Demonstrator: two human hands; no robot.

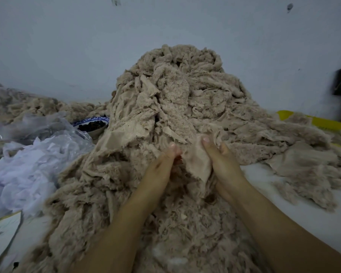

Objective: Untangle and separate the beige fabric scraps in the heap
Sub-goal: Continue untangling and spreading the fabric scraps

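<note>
A: Both hands grip sth?
B: Yes. Left hand (161, 164) and right hand (222, 160) pinch 1 smooth beige scrap (197, 164) between them, thumbs on top.
A: Where is it?
B: Low at the front of the big heap (175, 91), its lower end touching the fluffy pieces below. Heap lies on a white table (283, 194), against the wall (67, 46).
A: And beside?
B: On the left, a bowl (93, 126) w/ dark contents, a plastic bag (47, 129), white fabric (24, 170). On the right, a yellow thing (321, 123) under the scraps.
</note>
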